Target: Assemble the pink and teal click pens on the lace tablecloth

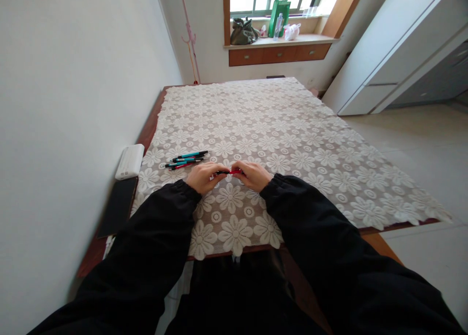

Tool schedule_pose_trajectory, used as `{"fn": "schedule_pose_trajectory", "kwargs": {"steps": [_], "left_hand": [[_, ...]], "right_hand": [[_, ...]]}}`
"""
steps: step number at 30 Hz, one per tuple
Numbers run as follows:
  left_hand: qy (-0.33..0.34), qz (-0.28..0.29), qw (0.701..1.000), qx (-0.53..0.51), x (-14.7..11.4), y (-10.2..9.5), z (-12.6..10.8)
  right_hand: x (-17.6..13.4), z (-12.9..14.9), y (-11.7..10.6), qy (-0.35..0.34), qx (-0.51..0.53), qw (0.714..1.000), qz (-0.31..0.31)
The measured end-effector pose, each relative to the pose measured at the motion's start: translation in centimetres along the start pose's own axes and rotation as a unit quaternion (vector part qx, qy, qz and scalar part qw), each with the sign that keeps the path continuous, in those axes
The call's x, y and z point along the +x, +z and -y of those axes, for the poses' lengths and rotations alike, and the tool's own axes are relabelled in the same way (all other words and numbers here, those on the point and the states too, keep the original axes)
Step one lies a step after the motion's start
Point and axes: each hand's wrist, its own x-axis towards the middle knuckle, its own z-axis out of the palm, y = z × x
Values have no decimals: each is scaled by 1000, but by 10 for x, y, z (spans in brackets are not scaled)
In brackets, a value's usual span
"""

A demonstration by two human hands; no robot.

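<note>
Between my two hands, just above the lace tablecloth (236,232), is a red and black pen (229,172). My left hand (205,177) pinches its black end. The red end is gripped by the thumb and fingers of my right hand (254,175). Most of the pen is covered by my fingers. Left of my left hand lies a small pile of several pens (188,160), teal and black with some red among them.
At the table's left edge are a white box-shaped device (130,161) and a flat black item (119,207), beside the white wall (73,106). A windowsill (281,42) beyond the table holds a green bag (280,15), a dark bag (243,31) and a bottle (278,26).
</note>
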Motion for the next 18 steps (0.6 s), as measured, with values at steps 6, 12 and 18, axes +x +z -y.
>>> {"fn": "schedule_pose_trajectory", "kwargs": {"steps": [6, 12, 18], "left_hand": [[-7, 3, 1000, -1, 0, 0, -1], [-1, -15, 1000, 4, 0, -1, -2], [-2, -13, 1000, -6, 1, -1, -2]], "right_hand": [[0, 5, -2, 21, -55, 998, 26], [0, 2, 1, 24, -30, 999, 14], [0, 3, -1, 16, -54, 998, 15]]}}
